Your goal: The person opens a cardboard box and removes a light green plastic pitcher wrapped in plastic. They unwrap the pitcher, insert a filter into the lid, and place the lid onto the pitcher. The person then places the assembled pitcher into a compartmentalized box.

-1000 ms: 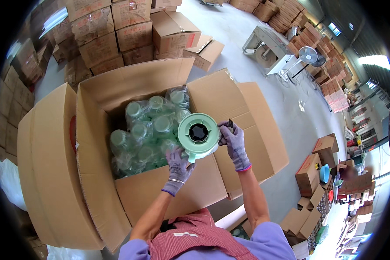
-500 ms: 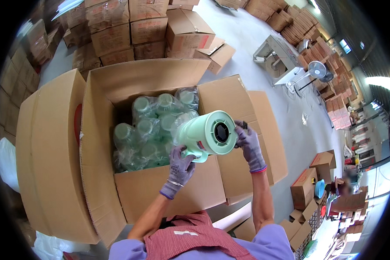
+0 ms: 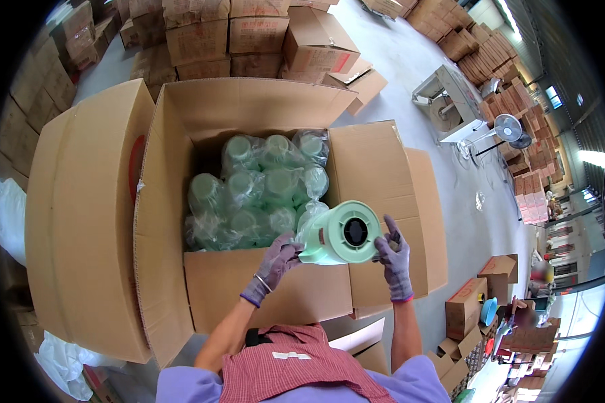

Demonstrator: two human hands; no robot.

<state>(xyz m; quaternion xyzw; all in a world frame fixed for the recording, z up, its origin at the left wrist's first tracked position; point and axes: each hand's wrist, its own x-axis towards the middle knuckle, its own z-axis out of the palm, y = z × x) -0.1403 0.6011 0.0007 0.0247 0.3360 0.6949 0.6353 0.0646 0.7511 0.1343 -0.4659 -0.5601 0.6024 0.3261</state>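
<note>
A pale green jug with a side handle is tipped so that its round end faces up, showing a black disc in the middle. My left hand, in a grey-purple glove, is closed on the jug at its handle side. My right hand, gloved alike, is at the jug's right rim; its index finger points up, apart from the thumb near the rim. Below the jug stands an open cardboard box with several green jugs in clear plastic bags inside. Clear wrap lies behind the held jug.
A second large carton stands against the box's left side. Stacked cartons rise behind it. A grey metal machine and a standing fan are at the far right. Smaller open cartons lie at the right.
The jug has moved right and down in the picture, toward me, with both hands. My right index finger has lifted away from the rim. The whole view has shifted slightly.
</note>
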